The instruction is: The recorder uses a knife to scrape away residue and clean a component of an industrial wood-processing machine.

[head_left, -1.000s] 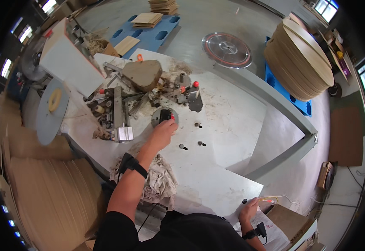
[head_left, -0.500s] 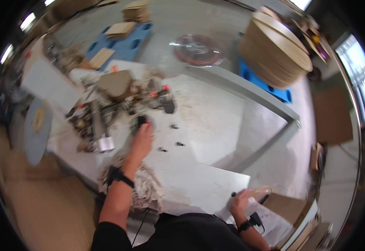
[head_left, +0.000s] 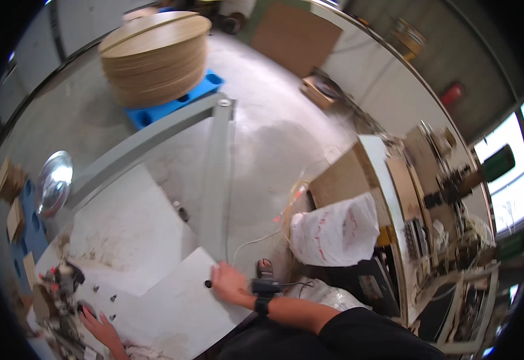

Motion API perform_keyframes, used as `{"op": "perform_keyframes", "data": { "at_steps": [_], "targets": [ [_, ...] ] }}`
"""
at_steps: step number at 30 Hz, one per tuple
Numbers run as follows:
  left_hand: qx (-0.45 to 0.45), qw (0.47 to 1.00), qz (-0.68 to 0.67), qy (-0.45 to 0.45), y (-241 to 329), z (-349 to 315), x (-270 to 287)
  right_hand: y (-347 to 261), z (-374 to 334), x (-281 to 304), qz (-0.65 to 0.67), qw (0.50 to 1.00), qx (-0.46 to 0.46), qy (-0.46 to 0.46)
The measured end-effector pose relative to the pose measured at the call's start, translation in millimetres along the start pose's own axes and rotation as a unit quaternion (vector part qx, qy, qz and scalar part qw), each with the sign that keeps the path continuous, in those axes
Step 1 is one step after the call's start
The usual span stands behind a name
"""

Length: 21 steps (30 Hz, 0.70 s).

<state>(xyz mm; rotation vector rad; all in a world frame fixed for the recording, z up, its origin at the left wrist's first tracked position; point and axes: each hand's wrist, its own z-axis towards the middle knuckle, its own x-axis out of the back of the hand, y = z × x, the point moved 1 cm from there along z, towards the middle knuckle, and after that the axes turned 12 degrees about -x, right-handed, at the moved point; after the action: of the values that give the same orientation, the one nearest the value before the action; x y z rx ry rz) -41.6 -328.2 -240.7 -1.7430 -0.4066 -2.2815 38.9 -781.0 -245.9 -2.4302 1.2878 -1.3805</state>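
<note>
My right hand is closed at the edge of the white board. A small black cylindrical piece pokes out on its left side; the rest of it is hidden in the fingers. At the lower left, my left hand reaches in with its fingers apart. Its fingertips are at a dark rounded thing whose kind I cannot make out. Just right of that thing, several small dark bolt-like pieces stand on the white surface. A blurred cluster of tools and parts lies beyond the left hand.
A grey metal frame angles beyond the board. Farther off, stacked round wooden boards rest on a blue pallet. To the right are a white sack and a cluttered workbench. A cable runs along the floor.
The view has swung to the right, bringing in the workbench and sack. My right hand has come over the board's edge, still with the black piece. My left hand stays by the dark rounded thing.
</note>
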Motion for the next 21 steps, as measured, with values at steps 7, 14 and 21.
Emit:
{"op": "perform_keyframes", "data": {
  "at_steps": [7,14,21],
  "targets": [
    [-0.221,0.916,-0.324,-0.081,330.1,-69.3,15.3,56.6,49.3,19.6,0.18,0.939,0.204,-0.209],
    [-0.351,0.921,-0.121,-0.119,426.7,-89.7,-14.1,255.4,129.1,209.4,-0.052,0.997,0.038,0.052],
    [-0.357,0.925,-0.093,-0.091,439.7,-95.8,-28.4,381.5,138.6,281.4,-0.013,0.949,-0.095,0.301]
  ]
}}
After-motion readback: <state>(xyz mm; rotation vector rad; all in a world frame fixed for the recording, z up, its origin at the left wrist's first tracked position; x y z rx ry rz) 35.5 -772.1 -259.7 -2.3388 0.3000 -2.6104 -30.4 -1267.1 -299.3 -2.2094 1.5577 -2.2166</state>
